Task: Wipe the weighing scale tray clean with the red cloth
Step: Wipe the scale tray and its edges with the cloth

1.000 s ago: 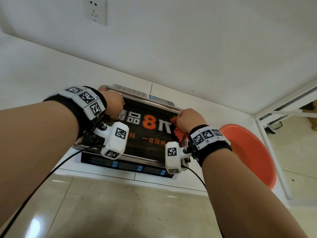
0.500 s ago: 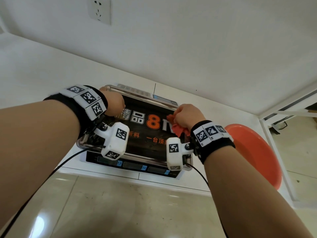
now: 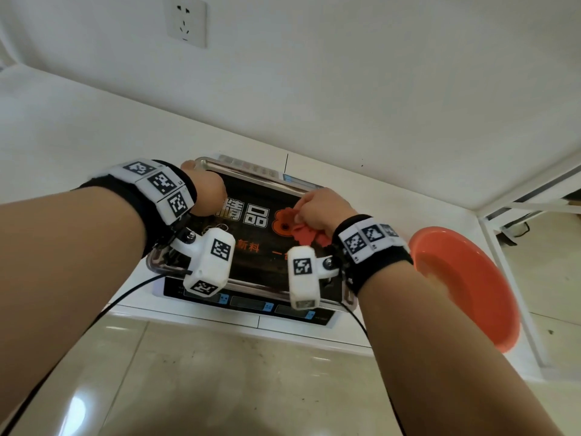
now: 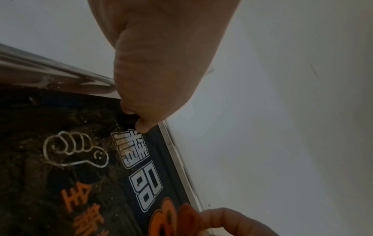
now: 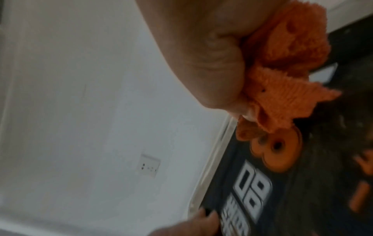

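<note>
The right hand (image 3: 320,210) was curled tight round the bunched red cloth (image 3: 306,236), pressing it down on the tray (image 3: 251,167) right of centre in the head view; in the right wrist view the cloth (image 5: 286,76) bulged out below the fist and touched the orange figure printed on the black tray face. The left hand (image 3: 206,195) sat at the tray's far left corner, upper left of the scale, its fingers (image 4: 141,124) bent over the metal rim and gripping it. The two hands were well apart, one at each end of the tray. The tray lay on the scale (image 3: 248,305), whose dark display strip faced the lower edge of the frame. The scale stood on a white counter (image 3: 78,127). An orange basin (image 3: 465,284) sat just beside it at the right. A wall socket (image 3: 186,21) showed at the upper left.
</note>
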